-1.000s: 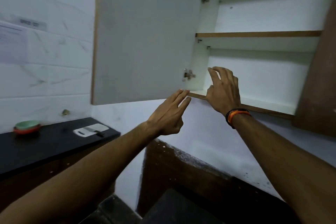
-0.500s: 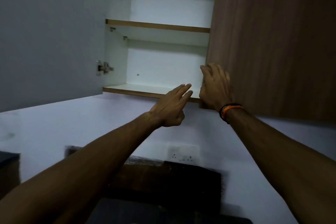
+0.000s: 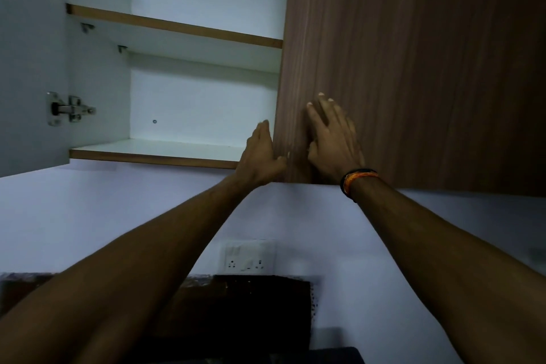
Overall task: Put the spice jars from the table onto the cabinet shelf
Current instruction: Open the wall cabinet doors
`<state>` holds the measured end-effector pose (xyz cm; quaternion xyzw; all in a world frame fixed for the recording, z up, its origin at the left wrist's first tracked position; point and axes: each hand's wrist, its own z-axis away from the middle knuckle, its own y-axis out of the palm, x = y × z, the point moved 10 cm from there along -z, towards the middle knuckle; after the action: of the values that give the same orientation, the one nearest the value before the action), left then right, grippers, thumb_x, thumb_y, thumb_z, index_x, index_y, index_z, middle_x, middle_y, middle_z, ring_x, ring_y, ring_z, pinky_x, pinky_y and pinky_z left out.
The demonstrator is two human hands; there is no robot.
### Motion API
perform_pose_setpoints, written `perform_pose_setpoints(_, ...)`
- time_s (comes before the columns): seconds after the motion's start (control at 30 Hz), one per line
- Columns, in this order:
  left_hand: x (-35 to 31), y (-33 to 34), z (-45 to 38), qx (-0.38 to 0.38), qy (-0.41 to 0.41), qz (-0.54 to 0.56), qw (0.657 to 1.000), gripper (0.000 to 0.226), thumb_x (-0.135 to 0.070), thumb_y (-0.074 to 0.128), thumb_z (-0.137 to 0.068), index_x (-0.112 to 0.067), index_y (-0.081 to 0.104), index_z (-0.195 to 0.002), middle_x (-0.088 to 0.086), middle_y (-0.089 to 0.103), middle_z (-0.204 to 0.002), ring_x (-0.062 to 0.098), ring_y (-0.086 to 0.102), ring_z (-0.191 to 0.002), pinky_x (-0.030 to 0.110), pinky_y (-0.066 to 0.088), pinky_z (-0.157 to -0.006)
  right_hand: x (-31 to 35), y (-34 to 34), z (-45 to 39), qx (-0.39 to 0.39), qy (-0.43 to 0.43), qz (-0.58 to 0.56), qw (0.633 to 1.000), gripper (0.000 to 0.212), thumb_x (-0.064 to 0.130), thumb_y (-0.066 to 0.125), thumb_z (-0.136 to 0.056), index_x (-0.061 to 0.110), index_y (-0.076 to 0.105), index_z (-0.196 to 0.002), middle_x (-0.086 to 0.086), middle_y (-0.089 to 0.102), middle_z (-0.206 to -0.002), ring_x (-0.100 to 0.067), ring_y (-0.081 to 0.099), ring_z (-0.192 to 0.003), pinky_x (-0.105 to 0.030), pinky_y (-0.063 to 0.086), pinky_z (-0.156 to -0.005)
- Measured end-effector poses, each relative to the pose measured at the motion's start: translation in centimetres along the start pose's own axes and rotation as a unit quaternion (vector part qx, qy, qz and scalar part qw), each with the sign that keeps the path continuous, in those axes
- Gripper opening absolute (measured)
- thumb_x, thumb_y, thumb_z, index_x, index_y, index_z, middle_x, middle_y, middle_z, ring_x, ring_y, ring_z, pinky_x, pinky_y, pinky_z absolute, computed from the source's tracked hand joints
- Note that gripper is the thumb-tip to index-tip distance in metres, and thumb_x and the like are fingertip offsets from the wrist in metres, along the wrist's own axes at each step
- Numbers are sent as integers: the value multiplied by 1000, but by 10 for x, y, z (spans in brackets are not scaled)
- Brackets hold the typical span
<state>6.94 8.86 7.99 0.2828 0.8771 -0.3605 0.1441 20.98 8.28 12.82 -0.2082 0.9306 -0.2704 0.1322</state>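
Observation:
No spice jar is in view. The wall cabinet stands half open, with a bare white lower shelf (image 3: 153, 148) and an upper shelf (image 3: 177, 27) above it. The brown wood-grain right door (image 3: 413, 68) covers the right half. My left hand (image 3: 260, 154) holds that door's left edge near its bottom corner, fingers behind the edge and thumb on the front. My right hand (image 3: 334, 142), with a black and orange wristband, lies flat on the door's front just right of the edge, fingers spread, holding nothing.
The left door (image 3: 26, 68) is swung wide open, its metal hinge (image 3: 69, 108) showing. Below the cabinet is a white wall with a switch and socket plate (image 3: 248, 257). A dark backsplash and counter (image 3: 251, 313) lie at the bottom of the view.
The view has swung right and up, away from the left counter. Both hands moved from the lower shelf's front edge to the right door's edge; my left hand now grips it.

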Motion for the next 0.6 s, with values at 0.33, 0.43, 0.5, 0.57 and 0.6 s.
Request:
perform_pose_setpoints(0.33,21,30,-22,55,-102,226,967,70,-5,63,-87,-12,29,-147,13,51,-135,29,56,-116,42,55,-95,-3,46,7,56,69,-66,994,76,18,52,-92,22,15,-158,-7,-2,-167,-32,3,-152,-54,25,-119)
perform_pose_setpoints(0.43,24,27,-19,51,-98,249,962,58,-1,62,-86,-12,41,-139,14,57,-127,27,59,-108,36,56,-85,-1,39,11,25,76,-56,995,72,23,52,-95,21,17,-158,-9,5,-166,-32,8,-152,-54,20,-121)
perform_pose_setpoints(0.5,20,23,-10,52,-77,274,957,53,2,61,-86,-15,45,-134,14,60,-123,25,62,-103,32,56,-78,3,22,11,-23,67,-49,996,67,25,51,-96,20,23,-156,-12,15,-164,-32,15,-150,-53,21,-121)
perform_pose_setpoints(0.57,9,20,3,62,-49,308,948,53,4,61,-84,-19,48,-130,10,64,-120,20,65,-100,27,56,-74,7,0,13,-77,61,-70,993,64,26,50,-96,18,27,-155,-13,20,-163,-32,21,-149,-52,24,-120)
perform_pose_setpoints(0.6,0,19,11,72,-32,321,944,54,4,61,-85,-21,47,-130,7,66,-119,18,66,-101,25,56,-74,9,-12,15,-103,65,-89,989,63,27,49,-97,17,28,-155,-13,22,-162,-32,23,-148,-51,25,-119)
